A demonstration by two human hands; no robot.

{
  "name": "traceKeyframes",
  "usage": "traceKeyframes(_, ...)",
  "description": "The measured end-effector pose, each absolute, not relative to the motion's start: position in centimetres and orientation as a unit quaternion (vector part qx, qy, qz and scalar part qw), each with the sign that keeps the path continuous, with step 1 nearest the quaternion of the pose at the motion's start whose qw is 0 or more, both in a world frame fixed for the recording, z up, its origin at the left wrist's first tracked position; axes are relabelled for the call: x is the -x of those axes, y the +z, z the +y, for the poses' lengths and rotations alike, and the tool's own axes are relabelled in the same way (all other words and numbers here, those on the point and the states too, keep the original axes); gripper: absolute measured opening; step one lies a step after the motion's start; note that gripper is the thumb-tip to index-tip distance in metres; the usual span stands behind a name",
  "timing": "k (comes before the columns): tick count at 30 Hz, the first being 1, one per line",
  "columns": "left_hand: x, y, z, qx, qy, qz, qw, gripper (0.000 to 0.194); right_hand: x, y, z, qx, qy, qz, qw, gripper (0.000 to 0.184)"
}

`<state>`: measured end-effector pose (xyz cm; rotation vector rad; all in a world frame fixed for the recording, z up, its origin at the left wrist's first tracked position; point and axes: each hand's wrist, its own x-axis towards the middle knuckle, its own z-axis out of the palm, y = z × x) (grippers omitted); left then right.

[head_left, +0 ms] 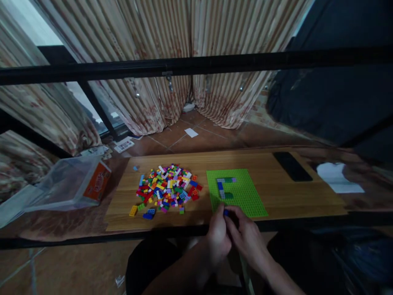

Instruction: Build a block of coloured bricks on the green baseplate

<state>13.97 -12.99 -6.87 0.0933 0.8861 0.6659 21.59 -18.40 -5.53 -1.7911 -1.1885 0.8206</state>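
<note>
The left hand (218, 234) and right hand (248, 232) have fingers clamped on a blue brick (226, 212) near the green baseplate (249, 192), and uneven pressure could make it slip free.

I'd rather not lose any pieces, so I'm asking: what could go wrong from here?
The small blue brick between left hand and right hand might slip and drop, being near the table's front edge. The loose brick pile looks unboxed, so a sweeping left arm might scatter bricks.
</note>
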Motion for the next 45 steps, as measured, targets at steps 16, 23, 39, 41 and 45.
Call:
traceKeyframes(16, -13.7, -5.3, -8.5, -0.311, 0.332, 0.458, 0.764, 0.018, -29.8, -8.6, -15.6, 0.715, 0.289, -0.370, 0.518, 0.030)
traceKeyframes(23, -13.9, -7.2, -6.7, -0.649, 0.283, 0.491, 0.508, 0.013, -30.9, -9.8, -13.3, 0.697, 0.225, -0.513, 0.447, 0.020)
traceKeyframes(39, -13.6, -6.8, -6.1, -0.723, 0.236, 0.500, 0.415, 0.017, -34.0, -8.4, -12.5, 0.628, 0.175, -0.702, 0.288, 0.023)
traceKeyframes(41, -13.6, -6.7, -6.1, -0.734, 0.231, 0.497, 0.401, 0.016, -34.2, -8.3, -12.4, 0.609, 0.193, -0.715, 0.283, 0.021)
traceKeyframes(45, -13.8, -6.7, -6.3, -0.762, 0.207, 0.490, 0.369, 0.017, -34.2, -8.2, -12.0, 0.591, 0.207, -0.729, 0.275, 0.018)
